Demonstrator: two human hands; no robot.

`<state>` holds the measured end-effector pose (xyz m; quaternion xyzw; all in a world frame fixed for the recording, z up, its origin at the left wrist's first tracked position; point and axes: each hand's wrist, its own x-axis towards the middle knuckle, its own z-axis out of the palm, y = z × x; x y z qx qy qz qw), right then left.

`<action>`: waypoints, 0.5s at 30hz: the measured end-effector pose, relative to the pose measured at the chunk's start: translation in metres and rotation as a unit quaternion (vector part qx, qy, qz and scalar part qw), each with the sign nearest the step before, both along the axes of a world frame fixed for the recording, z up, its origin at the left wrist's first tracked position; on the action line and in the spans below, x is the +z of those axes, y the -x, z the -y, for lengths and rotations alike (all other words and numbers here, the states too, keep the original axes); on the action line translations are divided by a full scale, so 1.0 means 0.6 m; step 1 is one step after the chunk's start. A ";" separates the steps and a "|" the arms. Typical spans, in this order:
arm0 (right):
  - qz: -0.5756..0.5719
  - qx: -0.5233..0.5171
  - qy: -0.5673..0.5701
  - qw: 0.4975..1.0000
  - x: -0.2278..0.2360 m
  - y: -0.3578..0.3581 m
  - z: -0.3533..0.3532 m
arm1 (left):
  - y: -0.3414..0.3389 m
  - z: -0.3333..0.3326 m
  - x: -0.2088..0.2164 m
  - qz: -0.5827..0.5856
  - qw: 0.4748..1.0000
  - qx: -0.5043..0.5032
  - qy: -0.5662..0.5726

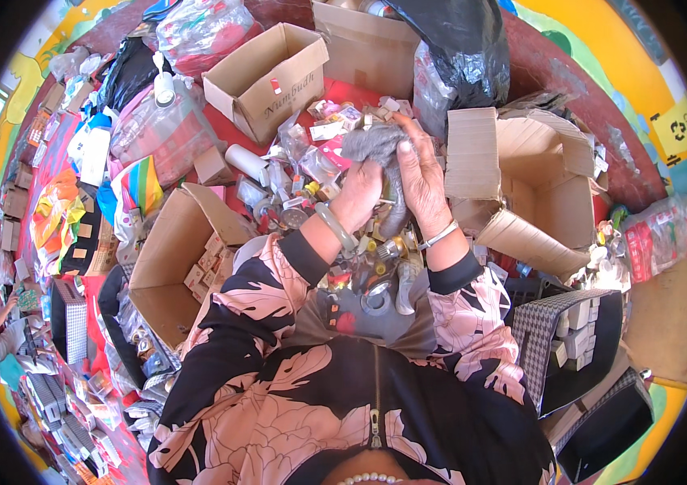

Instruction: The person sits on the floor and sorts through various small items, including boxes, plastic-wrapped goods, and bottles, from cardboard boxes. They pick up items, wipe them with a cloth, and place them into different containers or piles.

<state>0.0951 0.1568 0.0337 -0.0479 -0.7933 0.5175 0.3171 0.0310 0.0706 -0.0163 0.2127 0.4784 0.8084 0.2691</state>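
Observation:
A grey cloth [373,144] is bunched between my two hands above the pile, with a strip of it hanging down between them. My left hand [359,194] is closed on its lower left side, the fingers partly hidden behind the fabric. On the right, my right hand [422,174] bends over the cloth, its thumb pressed on it. Whether something is wrapped inside the cloth cannot be seen. Around and below my hands lies a heap of small bottles, jars and packets [311,166]. A bottle with a yellowish cap [392,248] lies just under my wrists.
Open cardboard boxes stand at the far left [269,85], near left [167,267] with small cartons inside, and right [549,162]. A black plastic bag [464,48] sits at the back. Checked bins [537,339] with white cartons are at my right. Mixed bags and goods crowd the left.

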 end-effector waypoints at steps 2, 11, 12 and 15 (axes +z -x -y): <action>-0.018 -0.034 0.121 0.992 -0.008 0.003 0.001 | 0.003 0.002 0.006 -0.121 0.990 -0.004 0.069; -0.041 0.073 0.656 0.750 -0.012 -0.012 -0.065 | 0.001 0.023 0.036 -0.422 0.905 0.023 0.052; -0.046 0.113 0.674 0.729 -0.006 -0.015 -0.074 | 0.005 0.023 0.033 -0.392 0.919 0.017 0.024; -0.006 0.062 0.613 0.788 0.044 -0.042 -0.068 | 0.024 0.033 0.051 -0.429 0.899 0.023 0.083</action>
